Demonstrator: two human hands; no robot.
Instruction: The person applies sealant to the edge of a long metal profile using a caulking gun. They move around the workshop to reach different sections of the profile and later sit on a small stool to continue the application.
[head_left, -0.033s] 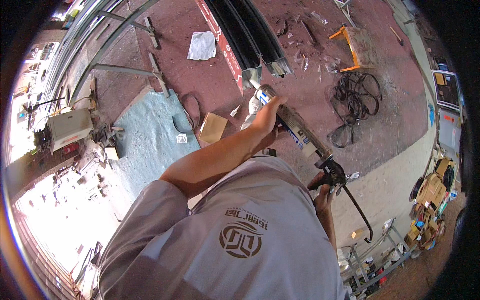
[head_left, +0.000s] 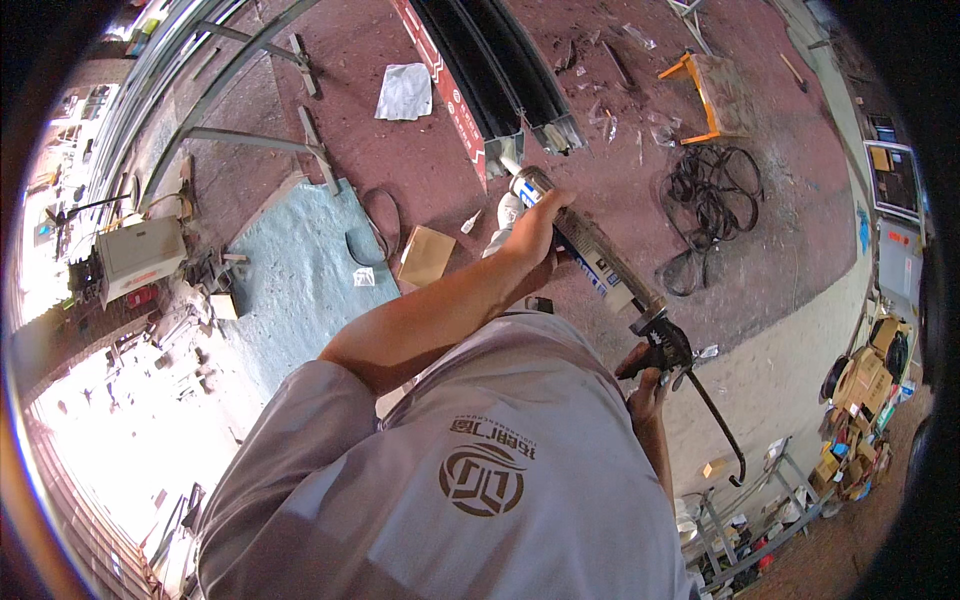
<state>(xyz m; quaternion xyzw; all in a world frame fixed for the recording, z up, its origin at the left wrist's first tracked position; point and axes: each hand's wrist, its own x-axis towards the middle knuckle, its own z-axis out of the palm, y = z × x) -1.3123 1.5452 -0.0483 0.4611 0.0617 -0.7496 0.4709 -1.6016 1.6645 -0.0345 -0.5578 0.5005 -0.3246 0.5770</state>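
A caulking gun (head_left: pixel 608 258) slants across the space in front of me, loaded with a white and blue sealant tube. My left hand (head_left: pixel 540 228) is wrapped round the front of its barrel. At the rear, my right hand (head_left: pixel 645 382) is closed on the black handle, partly hidden by it and by my shirt. The bent metal rod (head_left: pixel 722 430) sticks out behind the handle. The pale nozzle (head_left: pixel 510 166) is at the cut end of a long black metal profile (head_left: pixel 470 70); whether it touches inside cannot be made out. A red and white printed strip (head_left: pixel 445 85) runs along the profile's left side.
A cardboard box (head_left: pixel 427 256) and a small white bottle (head_left: pixel 470 222) are on the floor left of my hands. Coiled black cable (head_left: pixel 710 190) lies to the right, below an orange-framed stand (head_left: pixel 715 95). Metal racks (head_left: pixel 240 130) stand at the left; boxes (head_left: pixel 865 380) pile up far right.
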